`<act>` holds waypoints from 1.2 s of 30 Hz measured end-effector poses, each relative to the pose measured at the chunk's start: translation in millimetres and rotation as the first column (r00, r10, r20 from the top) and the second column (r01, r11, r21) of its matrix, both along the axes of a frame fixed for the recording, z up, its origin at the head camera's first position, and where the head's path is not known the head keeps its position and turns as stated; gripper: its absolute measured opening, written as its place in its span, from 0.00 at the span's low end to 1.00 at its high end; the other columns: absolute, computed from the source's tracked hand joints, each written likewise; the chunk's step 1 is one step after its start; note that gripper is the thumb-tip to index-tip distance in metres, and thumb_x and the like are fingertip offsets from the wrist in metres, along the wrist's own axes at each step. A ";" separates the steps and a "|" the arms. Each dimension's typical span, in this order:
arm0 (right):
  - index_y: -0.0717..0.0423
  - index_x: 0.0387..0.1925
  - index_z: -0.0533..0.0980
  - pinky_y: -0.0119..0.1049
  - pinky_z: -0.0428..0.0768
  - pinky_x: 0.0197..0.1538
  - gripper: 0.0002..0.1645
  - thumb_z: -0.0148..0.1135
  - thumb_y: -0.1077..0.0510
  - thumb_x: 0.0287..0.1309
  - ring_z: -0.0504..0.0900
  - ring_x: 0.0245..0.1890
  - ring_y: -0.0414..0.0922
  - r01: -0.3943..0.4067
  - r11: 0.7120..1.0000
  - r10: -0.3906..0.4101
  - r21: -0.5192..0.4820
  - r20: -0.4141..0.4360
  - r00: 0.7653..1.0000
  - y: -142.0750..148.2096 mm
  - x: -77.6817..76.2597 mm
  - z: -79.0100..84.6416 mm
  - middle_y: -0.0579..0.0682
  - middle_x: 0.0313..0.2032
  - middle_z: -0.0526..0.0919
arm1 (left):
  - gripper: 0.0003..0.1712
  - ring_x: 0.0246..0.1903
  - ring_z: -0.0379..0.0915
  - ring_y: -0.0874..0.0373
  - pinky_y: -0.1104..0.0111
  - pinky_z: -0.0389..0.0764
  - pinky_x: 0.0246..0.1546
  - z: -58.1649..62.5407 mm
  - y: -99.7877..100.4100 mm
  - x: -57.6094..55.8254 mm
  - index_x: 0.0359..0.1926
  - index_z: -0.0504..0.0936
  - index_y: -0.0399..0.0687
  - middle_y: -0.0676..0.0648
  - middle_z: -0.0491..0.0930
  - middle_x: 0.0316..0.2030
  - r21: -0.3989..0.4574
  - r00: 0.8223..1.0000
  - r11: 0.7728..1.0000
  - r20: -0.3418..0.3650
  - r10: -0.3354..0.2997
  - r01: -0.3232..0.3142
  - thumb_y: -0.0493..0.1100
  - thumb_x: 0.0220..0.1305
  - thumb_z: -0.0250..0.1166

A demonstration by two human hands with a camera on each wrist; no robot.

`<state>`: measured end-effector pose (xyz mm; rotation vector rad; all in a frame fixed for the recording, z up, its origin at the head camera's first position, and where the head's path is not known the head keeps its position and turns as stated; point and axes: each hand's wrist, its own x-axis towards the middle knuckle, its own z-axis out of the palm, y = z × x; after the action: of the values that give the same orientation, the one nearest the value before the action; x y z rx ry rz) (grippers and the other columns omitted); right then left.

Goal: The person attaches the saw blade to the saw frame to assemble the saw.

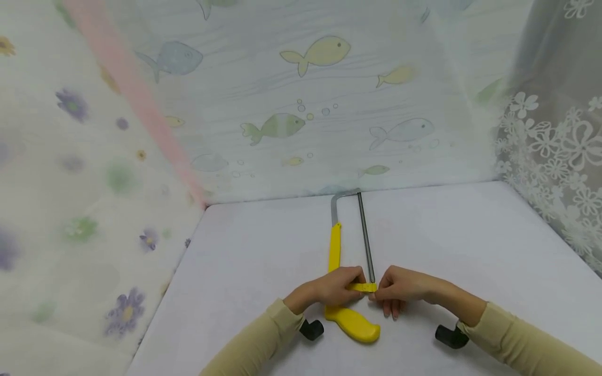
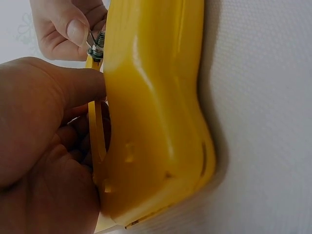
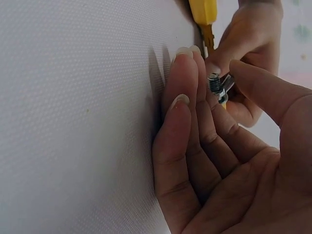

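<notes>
A hacksaw [image 1: 334, 245] lies on the white table, its silver front bow pointing away and its yellow handle [image 1: 355, 326] toward me. My left hand [image 1: 336, 286] grips the yellow frame arm [image 1: 362, 287] just above the handle, with the thumb across it in the left wrist view. At the near end of the dark blade [image 1: 366, 237], my right hand [image 1: 406, 284] pinches a small metal wing nut [image 3: 227, 82] between thumb and index finger. A threaded bolt [image 3: 214, 83] sticks out beside it. The other right fingers [image 3: 178, 126] lie loosely extended close over the tabletop.
Behind the table [image 1: 258, 235] hangs a pale cloth with printed fish [image 1: 282, 126]. Flower-print fabric [image 1: 75, 230] borders the left side, and a sheer curtain with white flowers [image 1: 583, 149] the right. Black rounded pieces [image 1: 451, 337] stick out at both wrists.
</notes>
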<state>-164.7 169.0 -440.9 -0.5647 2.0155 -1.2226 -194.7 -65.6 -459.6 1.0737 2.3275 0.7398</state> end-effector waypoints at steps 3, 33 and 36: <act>0.65 0.26 0.84 0.29 0.74 0.23 0.22 0.64 0.51 0.69 0.81 0.17 0.40 0.000 1.000 0.000 0.001 0.007 1.000 0.5 -0.3 -0.9 0.57 0.22 0.85 | 0.08 0.39 0.70 0.68 0.78 0.73 0.46 -0.1 -0.1 0.8 0.49 0.75 0.48 0.56 0.78 0.42 0.000 1.000 1.000 -0.015 -0.006 0.006 0.40 0.74 0.63; 0.66 0.24 0.84 0.29 0.74 0.23 0.22 0.68 0.51 0.66 0.79 0.17 0.39 -0.048 0.999 0.048 -0.003 0.003 0.999 4.9 -3.3 -6.4 0.49 0.17 0.82 | 0.07 0.38 0.69 0.69 0.78 0.73 0.45 -3.8 -1.1 0.0 0.49 0.75 0.48 0.57 0.77 0.40 0.000 1.000 1.000 -0.013 -0.020 0.020 0.40 0.74 0.63; 0.65 0.23 0.84 0.28 0.74 0.22 0.23 0.67 0.50 0.67 0.80 0.16 0.39 -0.046 0.999 0.046 0.007 -0.011 0.999 3.0 -6.5 -6.5 0.51 0.17 0.83 | 0.07 0.38 0.69 0.69 0.78 0.73 0.45 -2.9 -1.7 -2.0 0.49 0.75 0.48 0.57 0.77 0.40 -0.006 0.999 1.000 -0.030 -0.024 0.023 0.40 0.74 0.63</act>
<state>-171.3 172.0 -447.5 -0.6128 2.0044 -1.1873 -196.7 -67.4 -462.5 1.1152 2.3369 0.7119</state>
